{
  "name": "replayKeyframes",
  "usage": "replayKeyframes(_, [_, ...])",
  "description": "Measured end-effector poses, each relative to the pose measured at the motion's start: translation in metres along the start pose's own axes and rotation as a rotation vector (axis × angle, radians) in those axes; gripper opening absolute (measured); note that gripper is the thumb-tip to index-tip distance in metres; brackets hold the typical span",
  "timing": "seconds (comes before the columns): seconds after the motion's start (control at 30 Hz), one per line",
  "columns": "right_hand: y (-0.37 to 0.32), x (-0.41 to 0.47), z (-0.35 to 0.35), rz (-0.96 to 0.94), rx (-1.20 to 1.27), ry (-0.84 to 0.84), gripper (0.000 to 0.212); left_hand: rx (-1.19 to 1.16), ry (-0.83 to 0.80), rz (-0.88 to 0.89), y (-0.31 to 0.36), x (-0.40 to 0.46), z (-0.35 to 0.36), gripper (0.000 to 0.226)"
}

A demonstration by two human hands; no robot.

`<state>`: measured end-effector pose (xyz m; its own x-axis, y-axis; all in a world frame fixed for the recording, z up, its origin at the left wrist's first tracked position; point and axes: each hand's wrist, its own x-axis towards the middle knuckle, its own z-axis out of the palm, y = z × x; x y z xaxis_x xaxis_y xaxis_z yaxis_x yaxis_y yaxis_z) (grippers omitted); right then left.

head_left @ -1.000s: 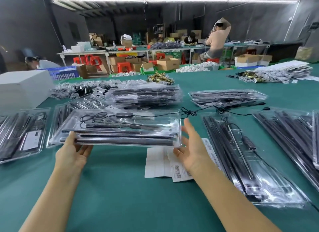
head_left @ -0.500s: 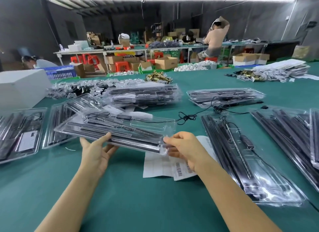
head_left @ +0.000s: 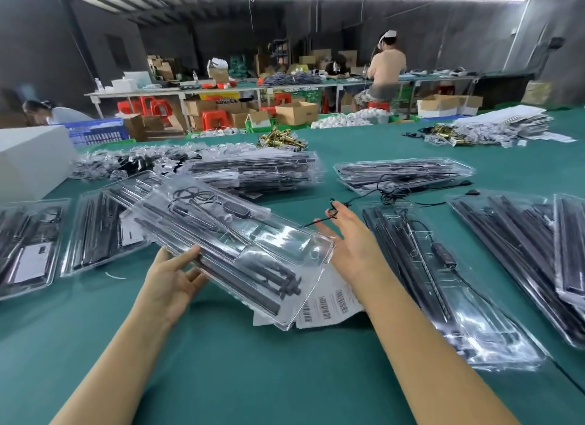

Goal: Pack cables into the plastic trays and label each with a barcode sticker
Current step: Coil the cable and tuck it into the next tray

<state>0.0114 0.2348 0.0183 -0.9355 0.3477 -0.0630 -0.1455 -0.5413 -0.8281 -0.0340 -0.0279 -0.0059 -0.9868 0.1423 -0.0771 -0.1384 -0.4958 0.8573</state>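
Here, a packed clear tray (head_left: 231, 250) of black cables is held slanted above the green desk (head_left: 253, 377), the left hand (head_left: 171, 285) gripping its near edge, the right hand (head_left: 351, 244) open beside it, barcode stickers (head_left: 329, 304) waiting just beneath for labelling.

No word, brand or number can be read anywhere. The only printed marks are black barcodes on the white sticker sheet (head_left: 329, 304), low at the centre of the frame, with faint lines of small print above them, too blurred to make out. A white label (head_left: 30, 263) in a tray at the left edge carries a small dark mark, likewise unreadable.
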Motion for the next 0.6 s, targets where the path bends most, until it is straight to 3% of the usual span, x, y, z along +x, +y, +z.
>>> replayKeyframes(0.17, [-0.019, 0.005, -0.009, -0.014, 0.338, 0.069, 0.013, 0.004, -0.017, 0.037, -0.005, 0.001, 0.004, 0.081])
replayKeyframes(0.27, [-0.024, 0.009, -0.012, -0.009, 0.36, 0.119, 0.025, 0.028, -0.036, 0.014, -0.009, 0.002, 0.007, 0.095])
replayKeyframes(0.33, [-0.03, 0.018, -0.017, 0.091, 0.266, 0.21, 0.034, 0.054, -0.036, 0.019, -0.01, 0.003, 0.006, 0.086])
replayKeyframes(0.43, [-0.041, 0.036, -0.025, 0.295, -0.062, 0.236, 0.036, 0.067, -0.043, 0.029, -0.01, 0.003, 0.007, 0.073])
replayKeyframes(0.5, [-0.046, 0.046, -0.027, 0.379, -0.162, 0.207, 0.021, 0.047, -0.051, 0.026, -0.011, 0.005, 0.007, 0.06])
replayKeyframes(0.53, [-0.048, 0.049, -0.027, 0.389, -0.163, 0.195, 0.018, 0.04, -0.058, 0.019, -0.011, 0.005, 0.008, 0.052])
replayKeyframes(0.6, [-0.051, 0.059, -0.027, 0.311, -0.133, 0.171, 0.034, 0.046, -0.089, 0.004, -0.014, 0.006, 0.011, 0.043])
